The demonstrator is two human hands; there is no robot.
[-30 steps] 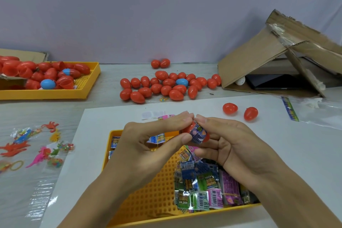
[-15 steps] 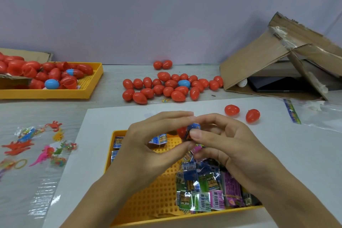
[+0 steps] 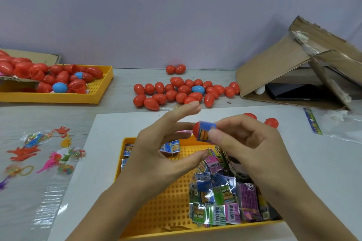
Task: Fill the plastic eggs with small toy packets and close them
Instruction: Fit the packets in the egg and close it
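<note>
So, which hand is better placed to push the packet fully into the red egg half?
Probably the left hand: it is open beside the egg half, fingers free. The right hand already pinches the packet and egg half, so it should just hold.

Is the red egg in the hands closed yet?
Not closed. The red egg half has a blue packet sticking out, pinched by the right hand.

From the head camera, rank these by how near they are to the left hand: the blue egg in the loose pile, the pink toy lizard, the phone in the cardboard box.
From the left hand:
1. Blue egg, just beyond it in the pile.
2. Pink toy lizard, off to the left.
3. Phone, far right, in the box.
</note>
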